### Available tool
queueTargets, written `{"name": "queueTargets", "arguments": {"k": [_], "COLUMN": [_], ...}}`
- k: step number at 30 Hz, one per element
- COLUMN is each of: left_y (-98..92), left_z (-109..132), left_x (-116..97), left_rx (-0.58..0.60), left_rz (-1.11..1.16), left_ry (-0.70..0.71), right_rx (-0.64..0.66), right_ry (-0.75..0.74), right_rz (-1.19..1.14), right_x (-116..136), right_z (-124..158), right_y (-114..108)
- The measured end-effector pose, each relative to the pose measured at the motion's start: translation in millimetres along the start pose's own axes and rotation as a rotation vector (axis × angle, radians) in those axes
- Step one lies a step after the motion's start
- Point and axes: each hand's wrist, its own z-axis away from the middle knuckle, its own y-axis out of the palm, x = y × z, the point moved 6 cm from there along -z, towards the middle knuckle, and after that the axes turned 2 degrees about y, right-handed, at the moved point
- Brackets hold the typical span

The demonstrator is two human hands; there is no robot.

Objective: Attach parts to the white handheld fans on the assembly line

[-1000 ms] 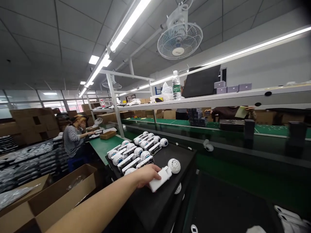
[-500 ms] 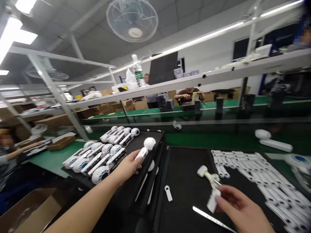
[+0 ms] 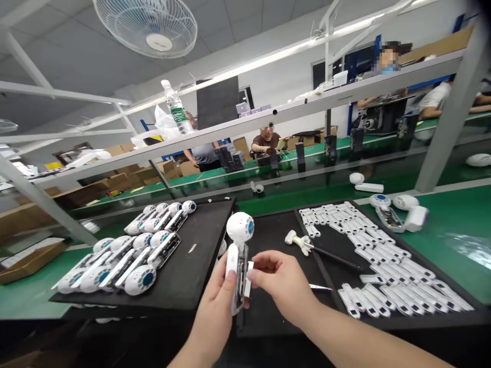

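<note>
My left hand [image 3: 218,301] is closed round the handle of a white handheld fan [image 3: 238,240], held upright with its round head on top and its open back side towards me. My right hand [image 3: 282,286] pinches a small white plastic piece [image 3: 249,278] against the side of the fan's handle. Both hands hover over a black mat [image 3: 268,240] in front of me. To the left, a black tray [image 3: 199,255] carries rows of similar open white fans [image 3: 138,250].
A black tray [image 3: 452,317] at right holds several white cover strips [image 3: 383,255]. A small white hammer [image 3: 297,239], a black-handled tool [image 3: 333,257] and tweezers [image 3: 320,288] lie on the mat. A conveyor [image 3: 307,179] runs behind, with people seated beyond it.
My left hand lifted the fan off the left tray and brought it in front of me. My right hand moved up to it with the white piece. The view swung right.
</note>
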Motion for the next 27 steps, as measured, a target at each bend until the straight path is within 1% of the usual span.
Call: {"name": "queueTargets", "arguments": {"k": [3, 6, 8, 10, 12, 15, 16, 17, 18, 19, 20, 21, 23, 24, 25, 26, 27], "left_y": [4.5, 4.6, 2.9, 0.7, -0.6, -1.4, -1.5, -1.4, -0.9, -0.5, -0.1, -0.3, -2.2, -3.2, -3.9, -4.4, -4.9], "left_z": [9, 18, 23, 28, 31, 36, 38, 40, 42, 44, 46, 48, 52, 52, 53, 52, 51], "left_x": [7, 5, 3, 6, 12, 18, 20, 23, 26, 28, 29, 29, 27, 26, 25, 24, 23], "left_rx": [0.035, 0.064, 0.058, 0.050, 0.059, 0.067, 0.069, 0.075, 0.083, 0.090, 0.094, 0.094, 0.089, 0.094, 0.105, 0.117, 0.126], "left_rz": [-0.077, -0.233, -0.329, -0.384, -0.398, -0.334, -0.279, -0.201, -0.103, 0.005, 0.113, 0.209, 0.344, 0.383, 0.410, 0.431, 0.448], "left_ry": [0.026, 0.132, 0.192, 0.192, 0.174, 0.178, 0.163, 0.131, 0.087, 0.037, -0.005, -0.037, -0.073, -0.083, -0.090, -0.095, -0.095], "right_rx": [-0.026, -0.067, -0.077, -0.078, -0.071, -0.020, 0.021, 0.051, 0.056, 0.024, -0.052, -0.165, -0.346, -0.390, -0.409, -0.405, -0.387], "right_ry": [-0.008, -0.051, -0.052, -0.042, -0.066, -0.208, -0.265, -0.313, -0.339, -0.341, -0.322, -0.271, -0.147, -0.094, -0.054, -0.030, -0.023], "right_rz": [0.050, 0.098, 0.122, 0.144, 0.148, 0.221, 0.312, 0.480, 0.704, 0.945, 1.215, 1.385, 1.544, 1.591, 1.635, 1.674, 1.707], "right_x": [-1, 1, -3, -12, -23, -29, -28, -26, -23, -19, -14, -7, 6, 9, 11, 11, 9], "right_z": [9, 18, 23, 27, 32, 39, 39, 37, 32, 23, 13, 2, -19, -27, -34, -40, -43], "right_y": [1, 0, 0, 1, 3, 5, 4, 0, -8, -21, -41, -65, -115, -136, -152, -162, -166]}}
